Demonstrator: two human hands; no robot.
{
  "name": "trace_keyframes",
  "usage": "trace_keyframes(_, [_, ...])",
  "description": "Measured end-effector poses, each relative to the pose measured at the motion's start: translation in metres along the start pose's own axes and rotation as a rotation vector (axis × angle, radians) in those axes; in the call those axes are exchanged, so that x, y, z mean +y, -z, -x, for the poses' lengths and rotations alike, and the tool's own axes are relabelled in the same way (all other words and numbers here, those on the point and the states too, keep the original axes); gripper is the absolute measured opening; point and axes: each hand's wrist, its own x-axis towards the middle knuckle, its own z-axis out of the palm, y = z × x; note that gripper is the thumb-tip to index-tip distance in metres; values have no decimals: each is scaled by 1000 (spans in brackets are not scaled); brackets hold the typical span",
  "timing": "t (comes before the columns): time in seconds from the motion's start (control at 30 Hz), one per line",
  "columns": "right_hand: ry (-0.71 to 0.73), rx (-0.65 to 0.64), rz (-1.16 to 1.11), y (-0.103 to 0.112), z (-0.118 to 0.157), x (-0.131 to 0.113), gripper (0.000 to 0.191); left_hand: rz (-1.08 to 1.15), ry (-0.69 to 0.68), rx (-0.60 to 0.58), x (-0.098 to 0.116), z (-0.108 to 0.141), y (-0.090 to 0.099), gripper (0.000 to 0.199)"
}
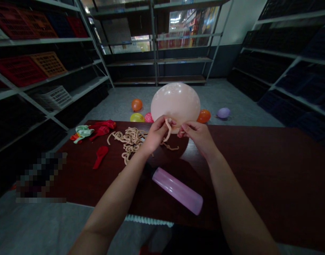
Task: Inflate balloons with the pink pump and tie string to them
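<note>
A large inflated pale pink balloon [175, 101] is just beyond my hands, at the far edge of the table. My left hand [155, 136] is closed, and a piece of beige cord [168, 131] hangs from its thumb and fingers in front of the balloon. My right hand [197, 134] pinches something small and pale close to the balloon's lower side; whether it is the balloon's neck or cord, I cannot tell. Below my hands lies another bit of knotted cord [170, 147]. Left of my left hand is a tangled pile of beige cords [133, 138].
A pink cylindrical balloon pump [178, 191] lies on the dark red table [258, 166] between my forearms. Uninflated balloons [98, 129] and a single red balloon [101, 156] lie at left. Inflated balloons [136, 104] rest on the floor beyond. Shelves with crates [48, 63] surround the room.
</note>
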Motion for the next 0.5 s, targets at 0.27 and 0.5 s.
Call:
trace_keyframes(0.27, [145, -102, 80, 2, 0, 3, 38, 204, 54, 66, -1, -4, 3, 36])
trace_keyframes(0.5, [55, -108, 250, 9, -5, 15, 25, 83, 111, 112, -7, -3, 0, 42])
